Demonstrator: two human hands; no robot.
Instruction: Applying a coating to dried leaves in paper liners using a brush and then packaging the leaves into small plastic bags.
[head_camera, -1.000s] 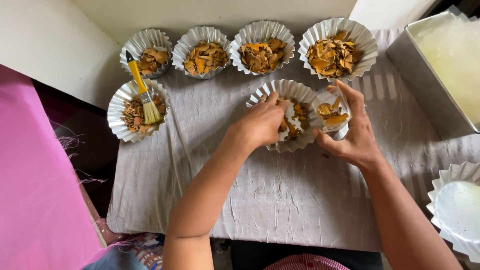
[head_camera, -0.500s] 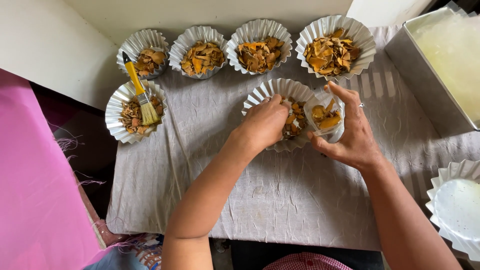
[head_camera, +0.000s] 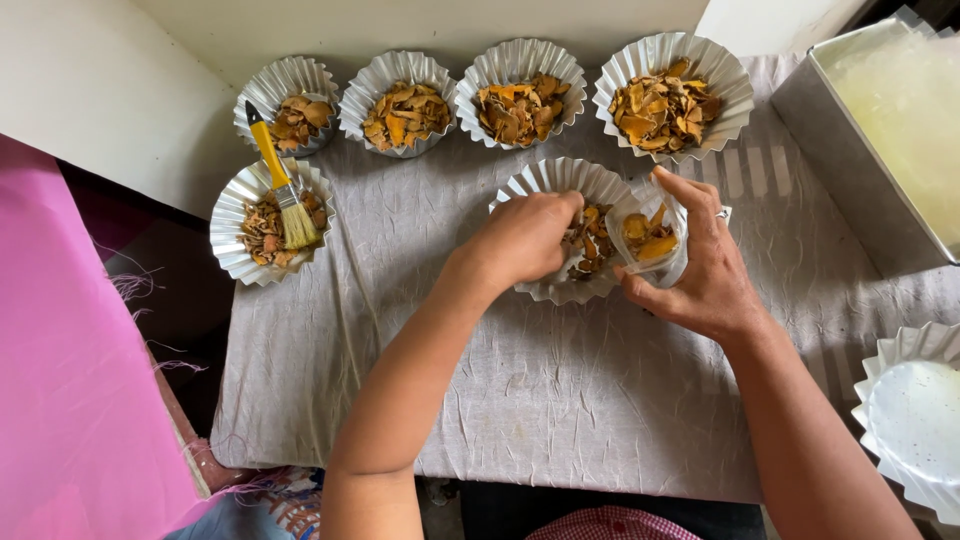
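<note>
On the grey wrinkled cloth (head_camera: 560, 400), the left hand (head_camera: 525, 238) pinches dried orange chips in the fluted foil cup (head_camera: 560, 180). Beside it, the right hand (head_camera: 700, 270) curls around a small clear plastic bag (head_camera: 650, 235) of chips; both look light and crushable, best gripped gently by their rims.

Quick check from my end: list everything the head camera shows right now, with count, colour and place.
Fluted foil cups with dried orange-brown chips: six, silver; four along the back, one at left, one at centre.
Brush: one, yellow handle, lying across the left cup.
Small clear container of chips: one, beside the centre cup.
Cloth: one, grey, covering the table.
Metal tray: one, pale contents, far right.
Empty fluted cup: one, white, lower right.
Pink sheet: one, left.
Left hand: in the centre cup.
Right hand: holding the clear container.
</note>
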